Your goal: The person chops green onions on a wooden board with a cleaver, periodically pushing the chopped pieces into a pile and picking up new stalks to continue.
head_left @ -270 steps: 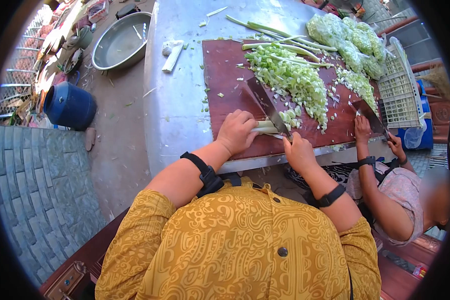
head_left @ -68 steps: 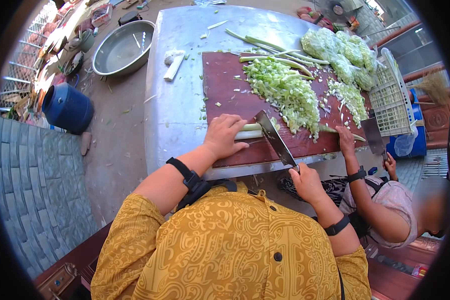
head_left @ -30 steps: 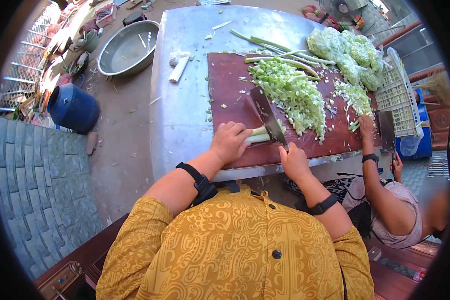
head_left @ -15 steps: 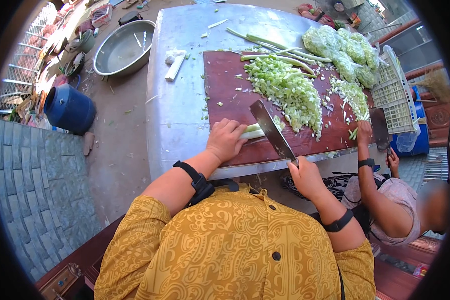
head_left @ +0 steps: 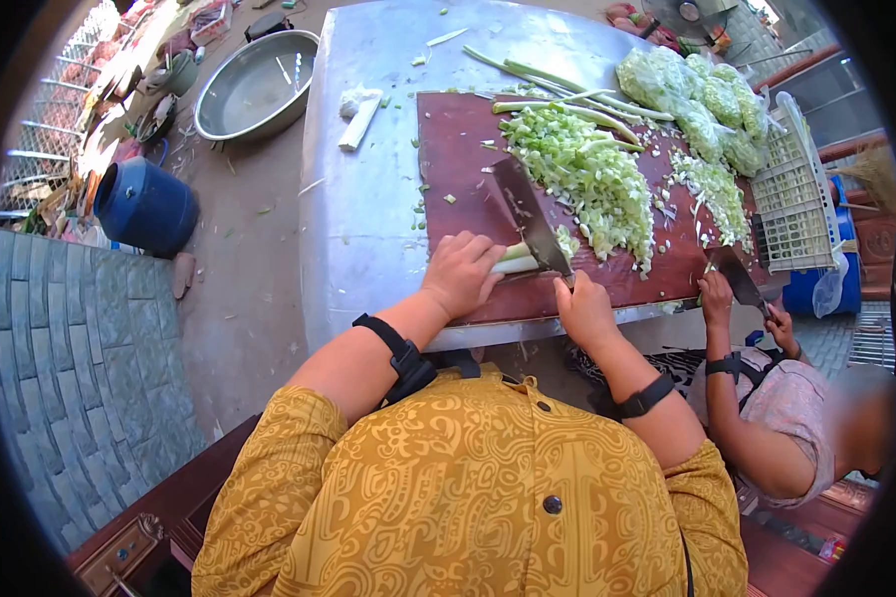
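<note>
My left hand is closed over a bundle of scallion stalks near the front edge of the dark red cutting board. In my right hand is the handle of a cleaver, its wide blade down at the cut end of the stalks. Small chopped bits lie just right of the blade. Beyond it spreads a large heap of chopped scallions, with long whole scallions lying along the board's far edge.
To the right, a person's hands work with another cleaver beside a smaller chopped heap. Filled plastic bags and a white crate are at the table's right. A metal basin and blue barrel stand on the left.
My right hand and cleaver have moved left and come down onto the stalks, the blade now steeper. The person on the right has drawn hand and cleaver closer together. The view has shifted slightly.
</note>
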Available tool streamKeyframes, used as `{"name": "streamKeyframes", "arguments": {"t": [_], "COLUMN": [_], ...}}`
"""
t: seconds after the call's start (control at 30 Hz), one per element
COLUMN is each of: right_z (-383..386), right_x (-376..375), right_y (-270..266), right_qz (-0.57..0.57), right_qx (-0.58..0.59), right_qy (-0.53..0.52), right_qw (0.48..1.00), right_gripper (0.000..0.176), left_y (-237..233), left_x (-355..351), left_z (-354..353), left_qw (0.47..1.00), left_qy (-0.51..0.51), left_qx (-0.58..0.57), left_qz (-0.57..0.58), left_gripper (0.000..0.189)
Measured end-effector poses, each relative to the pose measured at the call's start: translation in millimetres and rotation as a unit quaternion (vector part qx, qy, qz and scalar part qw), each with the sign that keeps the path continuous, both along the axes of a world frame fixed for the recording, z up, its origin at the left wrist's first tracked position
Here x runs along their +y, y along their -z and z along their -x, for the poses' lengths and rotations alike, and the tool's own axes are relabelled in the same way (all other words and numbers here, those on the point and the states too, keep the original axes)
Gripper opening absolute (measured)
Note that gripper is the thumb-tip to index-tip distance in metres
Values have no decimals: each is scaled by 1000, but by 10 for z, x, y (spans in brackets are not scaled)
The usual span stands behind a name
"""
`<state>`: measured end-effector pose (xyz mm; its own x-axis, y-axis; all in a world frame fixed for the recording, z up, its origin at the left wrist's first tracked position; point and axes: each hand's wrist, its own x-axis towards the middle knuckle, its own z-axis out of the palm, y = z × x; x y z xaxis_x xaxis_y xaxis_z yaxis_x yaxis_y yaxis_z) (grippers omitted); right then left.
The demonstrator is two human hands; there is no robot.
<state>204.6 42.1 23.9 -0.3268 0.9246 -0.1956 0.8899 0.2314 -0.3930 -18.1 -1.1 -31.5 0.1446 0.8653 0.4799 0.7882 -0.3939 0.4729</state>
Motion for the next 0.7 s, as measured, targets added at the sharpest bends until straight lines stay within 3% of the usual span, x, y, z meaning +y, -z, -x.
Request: {"name": "streamKeyframes", "arguments": {"t": [0.1,0.3,0.47,0.7], "right_z": [-82,-177,-178,-240], "right_x": [32,0,-234,-265], "right_y": [142,-200,-611,-547], "right_qz": [-8,40,28,44], "right_qx": [81,99,-16,-86], "right_qy": [51,39,-43,-83], "right_qw": [995,994,999,992], "right_gripper": [35,33,32,33], "left_y": [7,-32,-35,49], "left_x": [-23,-7,8,36], "left_z": [14,2,11,7], "left_qw": [1000,998,997,997], "left_qy": [-23,-54,-49,-28], "left_qx": [-7,-26,-39,-65], "left_qz": [9,27,37,29], "left_gripper": [40,37,34,34]}}
